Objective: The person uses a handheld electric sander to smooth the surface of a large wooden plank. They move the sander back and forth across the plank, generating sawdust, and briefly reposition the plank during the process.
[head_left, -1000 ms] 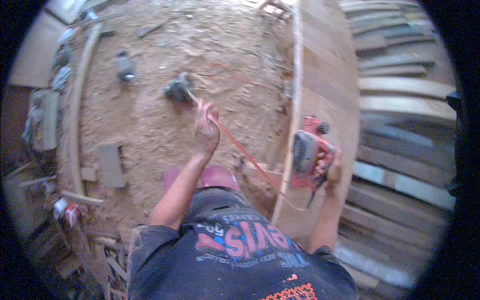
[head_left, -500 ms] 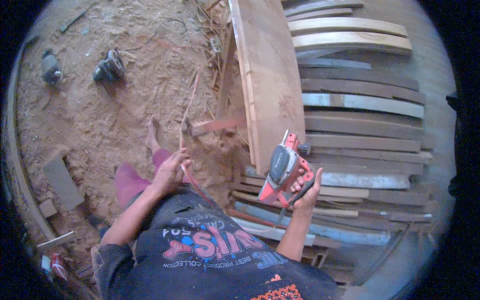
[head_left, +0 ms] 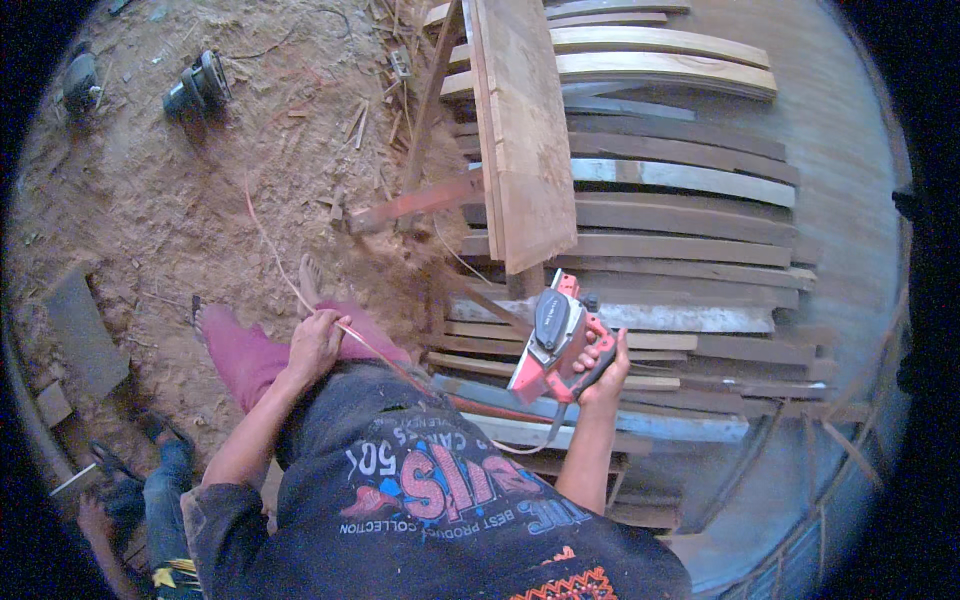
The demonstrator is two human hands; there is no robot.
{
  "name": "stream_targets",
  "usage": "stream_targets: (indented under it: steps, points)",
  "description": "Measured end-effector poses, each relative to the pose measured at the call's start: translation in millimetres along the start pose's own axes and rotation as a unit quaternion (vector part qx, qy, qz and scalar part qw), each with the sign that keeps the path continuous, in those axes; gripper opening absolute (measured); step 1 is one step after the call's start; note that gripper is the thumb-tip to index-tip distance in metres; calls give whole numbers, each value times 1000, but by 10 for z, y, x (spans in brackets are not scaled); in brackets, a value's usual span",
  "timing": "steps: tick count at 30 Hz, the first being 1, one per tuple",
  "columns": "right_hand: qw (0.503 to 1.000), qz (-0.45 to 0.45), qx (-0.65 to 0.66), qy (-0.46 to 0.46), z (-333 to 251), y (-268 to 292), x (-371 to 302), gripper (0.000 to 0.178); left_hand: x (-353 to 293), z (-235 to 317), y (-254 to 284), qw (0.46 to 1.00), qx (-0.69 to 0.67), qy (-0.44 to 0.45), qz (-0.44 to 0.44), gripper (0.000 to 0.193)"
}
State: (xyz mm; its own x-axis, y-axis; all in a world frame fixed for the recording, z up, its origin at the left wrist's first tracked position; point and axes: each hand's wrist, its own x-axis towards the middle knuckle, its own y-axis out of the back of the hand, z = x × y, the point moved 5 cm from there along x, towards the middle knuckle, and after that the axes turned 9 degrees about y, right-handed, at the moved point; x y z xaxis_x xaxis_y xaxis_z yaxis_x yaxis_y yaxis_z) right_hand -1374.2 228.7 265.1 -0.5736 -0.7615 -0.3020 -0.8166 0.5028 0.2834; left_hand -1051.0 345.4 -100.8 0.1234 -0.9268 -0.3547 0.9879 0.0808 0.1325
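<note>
My right hand [head_left: 606, 375] is wrapped around the rear handle of a red and grey electric hand planer [head_left: 562, 340]. The tool is held up and tilted, just off the near end of a wide wooden plank [head_left: 530, 160]. In front of my waist, the fingers of my left hand [head_left: 316, 342] are closed around a thin pale-orange power cord [head_left: 268, 238]. The cord runs out over the ground on one side and back across my shirt on the other. A grey length of cord hangs from the planer's back end.
Boards [head_left: 680, 212] lie in rows beyond the plank, on the right. A reddish wooden support [head_left: 420, 200] juts out under the plank. Upper left, a dark power tool [head_left: 198, 88] rests on sawdust-covered ground. Another person's jeans-clad leg [head_left: 168, 500] shows at lower left.
The plank and boards have shifted up and left in view. My left hand has moved lower along with the cord, which now trails up-left. Another person has come into view at lower left.
</note>
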Motion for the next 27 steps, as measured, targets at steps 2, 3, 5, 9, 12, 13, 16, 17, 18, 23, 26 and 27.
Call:
stream_targets:
  steps: [2,3,5,9,12,13,16,17,18,23,26,27]
  points:
    - [1000,-18,4,7,21,-23,0,63,39,-75,-94,1000,-7,9,-8,26]
    - [1000,-10,4,6,14,-1,12,63,57,-98,-145,1000,-17,15,-12,27]
    - [1000,-17,-10,15,-11,4,30,63,80,-123,-223,999,-27,17,-8,27]
    - [999,7,-31,6,22,97,91,63,71,-109,-326,1000,-23,17,-1,27]
    - [999,-35,-39,-2,4,65,88,65,-2,-70,-315,999,-19,28,-4,26]
    - [998,-46,-38,-1,5,61,97,65,-26,-68,-320,999,-14,44,-11,26]
    - [998,-62,-23,-20,31,64,140,66,-87,-16,-281,999,-6,40,9,25]
    - [998,-56,-33,-21,37,100,167,66,-110,-6,-288,999,2,40,6,25]
    - [998,-43,-43,-10,37,127,196,67,-126,-42,-312,997,4,77,-9,25]
    - [998,-50,-24,-35,102,243,327,68,-206,-75,-427,998,30,56,17,30]
    - [996,-80,-20,-26,106,308,389,72,-212,-156,-530,996,55,73,-4,31]
    - [994,-105,-13,-23,105,279,383,72,-190,-197,-500,996,60,72,-9,30]
